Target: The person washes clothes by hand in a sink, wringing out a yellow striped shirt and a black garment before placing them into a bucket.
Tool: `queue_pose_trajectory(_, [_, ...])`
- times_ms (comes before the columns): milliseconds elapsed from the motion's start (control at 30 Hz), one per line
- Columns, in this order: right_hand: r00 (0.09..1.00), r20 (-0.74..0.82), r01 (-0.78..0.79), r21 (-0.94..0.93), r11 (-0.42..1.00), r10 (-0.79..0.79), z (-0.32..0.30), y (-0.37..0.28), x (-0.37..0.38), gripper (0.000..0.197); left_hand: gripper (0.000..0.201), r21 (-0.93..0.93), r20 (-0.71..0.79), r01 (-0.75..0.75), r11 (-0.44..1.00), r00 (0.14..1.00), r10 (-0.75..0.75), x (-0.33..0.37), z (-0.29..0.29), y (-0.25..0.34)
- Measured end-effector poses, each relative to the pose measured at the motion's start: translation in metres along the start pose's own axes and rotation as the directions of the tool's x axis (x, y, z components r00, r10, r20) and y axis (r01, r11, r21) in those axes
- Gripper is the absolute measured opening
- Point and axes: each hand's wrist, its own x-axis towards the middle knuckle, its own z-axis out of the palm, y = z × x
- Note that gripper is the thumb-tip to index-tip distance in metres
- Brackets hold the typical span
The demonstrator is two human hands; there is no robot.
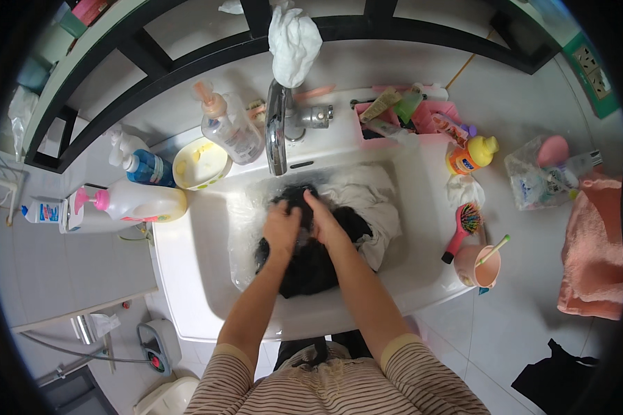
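Note:
Both my arms reach into the white sink (208, 290), over a heap of wet black cloth (308, 270) lying in water. My left hand (282, 229) is closed, its fingers curled against the bunched black cloth. Facing it from the other side, my right hand (324, 220) grips the same cloth, the thumb side up. Some fingertips are blurred or hidden by the fabric. Beside the black cloth, a white cloth (381, 214) lies soaked along the sink's right side. Above the basin stands the chrome faucet (277, 131), with a crumpled white cloth or tissue (294, 45) on top.
Along the left rim are a pump bottle (232, 131), a soap dish (202, 164), a blue bottle (149, 168) and a white jug with pink pump (142, 202). On the right are a pink tray (370, 131), a yellow-capped bottle (471, 155), a hairbrush (464, 232) and a cup (477, 266).

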Motion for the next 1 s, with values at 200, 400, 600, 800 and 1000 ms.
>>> queue_pose_trajectory(200, [0.982, -0.003, 0.186, 0.135, 0.973, -0.188, -0.057, 0.03, 0.057, 0.038, 0.041, 0.151, -0.137, -0.343, 0.927, 0.922, 0.363, -0.043, 0.016, 0.051])
queue_pose_trajectory(400, [0.968, -0.074, 0.244, 0.036, 0.969, -0.241, -0.018, 0.002, -0.035, 0.05, 0.039, 0.161, -0.121, -0.07, 0.984, 0.989, 0.09, 0.024, -0.051, -0.044])
queue_pose_trajectory(600, [0.951, -0.176, 0.22, -0.192, 0.956, -0.254, -0.022, 0.0, -0.019, 0.057, 0.053, 0.303, -0.151, 0.207, 0.93, 0.974, -0.168, 0.031, -0.026, -0.044])
queue_pose_trajectory(800, [0.987, 0.158, 0.009, 0.192, 0.981, -0.04, -0.025, -0.007, 0.007, 0.067, 0.027, -0.056, -0.073, -0.172, 0.984, 0.983, 0.167, -0.008, 0.023, 0.025])
queue_pose_trajectory(1000, [0.82, 0.041, 0.571, 0.008, 0.821, -0.57, -0.081, 0.034, 0.063, 0.043, 0.023, 0.147, -0.114, -0.331, 0.932, 0.93, 0.349, -0.043, 0.04, 0.059])
